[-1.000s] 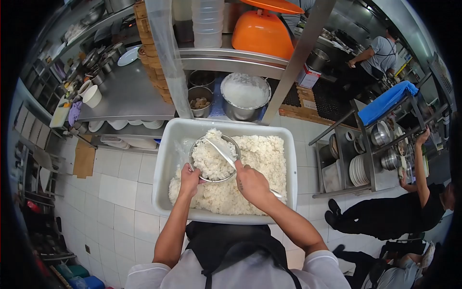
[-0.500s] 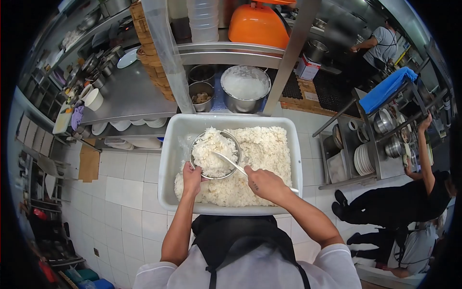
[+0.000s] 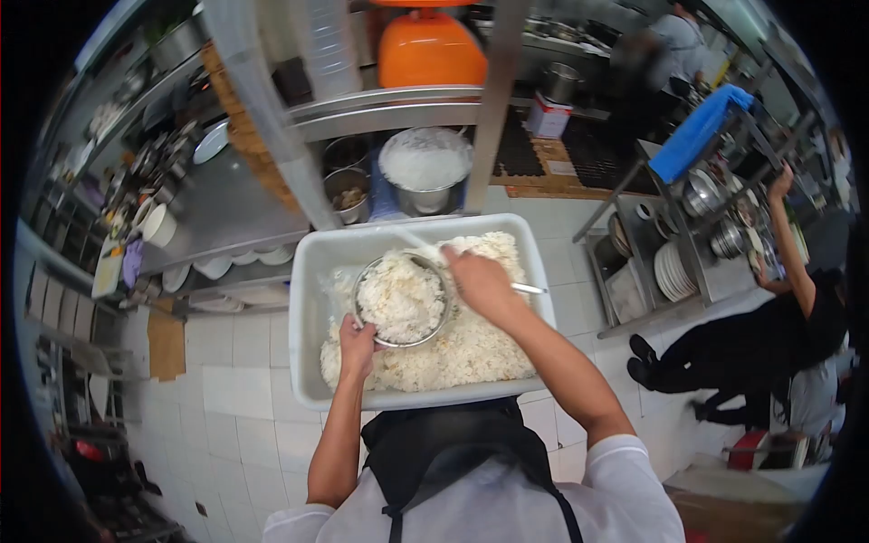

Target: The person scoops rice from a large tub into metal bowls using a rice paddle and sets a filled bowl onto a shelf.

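Rice [image 3: 401,297] is piled in a rounded mound in my metal bowl [image 3: 409,344], and the top of it pokes up above the rim. My left hand [image 3: 360,346] has hold of the bowl at its near left edge, thumb up by the rim, though I can't make out where all the fingers sit. My right hand [image 3: 475,282] is wrapped around a pale paddle [image 3: 529,289]. The handle end sticks out to the right of my fist, and the blade end is a blurry streak angled off to the left, around the bowl's far edge. Can't tell if it's touching anything, way too smeared for that.

All of this is over a big white tub [image 3: 308,271]. The bowl is in the left half of it, and I can't tell whether it's resting on the loose rice [image 3: 480,348] or held just above. That stuff spreads along the right side and the edge nearest me, close to my black apron [image 3: 444,443].

Past the tub, a steel pot [image 3: 425,201] with something white in it sits on a low shelf next to a smaller pot [image 3: 351,214]. Off to the right, a person in black [image 3: 724,348] has a hand up at a metal rack [image 3: 720,282] with a blue cloth [image 3: 695,136] draped on it and white plates [image 3: 673,271] lower down
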`<state>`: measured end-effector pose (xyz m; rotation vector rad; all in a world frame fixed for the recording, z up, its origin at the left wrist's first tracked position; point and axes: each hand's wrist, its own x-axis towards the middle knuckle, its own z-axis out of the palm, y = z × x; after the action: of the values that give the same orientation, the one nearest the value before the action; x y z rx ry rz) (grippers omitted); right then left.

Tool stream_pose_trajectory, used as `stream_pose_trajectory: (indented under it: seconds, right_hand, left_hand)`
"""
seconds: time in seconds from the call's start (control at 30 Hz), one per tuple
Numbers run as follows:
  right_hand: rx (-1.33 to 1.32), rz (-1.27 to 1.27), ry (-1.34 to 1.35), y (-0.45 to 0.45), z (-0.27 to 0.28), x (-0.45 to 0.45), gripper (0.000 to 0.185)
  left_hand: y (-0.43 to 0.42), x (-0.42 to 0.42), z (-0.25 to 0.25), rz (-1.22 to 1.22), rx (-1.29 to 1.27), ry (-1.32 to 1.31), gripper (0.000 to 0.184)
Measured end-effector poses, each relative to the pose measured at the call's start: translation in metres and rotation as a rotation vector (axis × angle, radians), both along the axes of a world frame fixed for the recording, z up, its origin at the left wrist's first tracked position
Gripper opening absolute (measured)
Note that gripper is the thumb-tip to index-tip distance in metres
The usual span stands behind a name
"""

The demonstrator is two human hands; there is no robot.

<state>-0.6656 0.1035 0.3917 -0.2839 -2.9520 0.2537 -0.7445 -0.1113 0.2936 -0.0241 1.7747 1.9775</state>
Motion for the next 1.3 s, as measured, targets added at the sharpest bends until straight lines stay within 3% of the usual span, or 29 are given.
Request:
stream_pose_trajectory:
  seconds: [0.07, 0.13, 0.23, 0.3, 0.37, 0.47, 0.6, 0.77, 0.93, 1.07, 1.17, 1.23, 1.3]
  right_hand:
    - [-0.032, 0.033, -0.162, -0.007, -0.023, 0.010, 0.030]
    - [-0.125, -0.051, -0.290, -0.019, -0.007, 0.036, 0.029]
    - [-0.038, -0.075, -0.397, -0.015, 0.010, 0.053, 0.025]
    - [-0.066, -0.077, -0.218, -0.020, 0.023, 0.053, 0.019]
    - [-0.106, 0.003, -0.135, -0.036, 0.011, 0.045, 0.017]
    - [-0.224, 0.051, -0.102, -0.047, 0.001, 0.054, 0.018]
    - [-0.377, -0.021, -0.086, -0.048, 0.038, 0.102, 0.020]
    - [-0.415, -0.030, -0.147, -0.068, -0.005, 0.089, 0.024]
    - [-0.436, -0.116, -0.036, -0.064, 0.054, 0.109, 0.023]
    - [-0.405, -0.069, -0.101, -0.061, 0.008, 0.082, 0.024]
    - [-0.449, -0.108, -0.160, -0.056, 0.013, 0.081, 0.028]
    - [-0.451, -0.116, -0.093, -0.054, 0.044, 0.099, 0.034]
    - [-0.450, -0.120, -0.103, -0.050, 0.034, 0.093, 0.037]
  left_hand:
    - [-0.005, -0.003, -0.017, 0.007, -0.067, -0.036, 0.041]
    - [-0.015, -0.011, -0.047, 0.083, -0.052, -0.099, 0.069]
    - [-0.015, -0.001, -0.029, -0.027, 0.011, -0.036, 0.062]
    - [-0.022, -0.010, -0.043, -0.142, -0.035, 0.002, 0.050]
    - [-0.017, -0.005, -0.038, -0.059, -0.051, -0.039, 0.033]
    - [-0.017, -0.037, -0.073, -0.139, 0.020, 0.040, 0.033]
    - [-0.016, -0.040, -0.066, -0.121, -0.043, 0.037, 0.034]
    - [-0.006, -0.029, -0.043, -0.084, 0.015, 0.051, 0.038]
    - [-0.012, -0.039, -0.055, -0.079, 0.017, 0.030, 0.038]
    - [-0.013, -0.038, -0.059, -0.103, -0.023, 0.049, 0.038]
    - [-0.015, -0.039, -0.068, -0.043, -0.026, 0.011, 0.038]
    - [-0.016, -0.041, -0.069, -0.063, -0.014, 0.001, 0.038]
    - [-0.016, -0.040, -0.072, -0.084, -0.005, -0.009, 0.039]
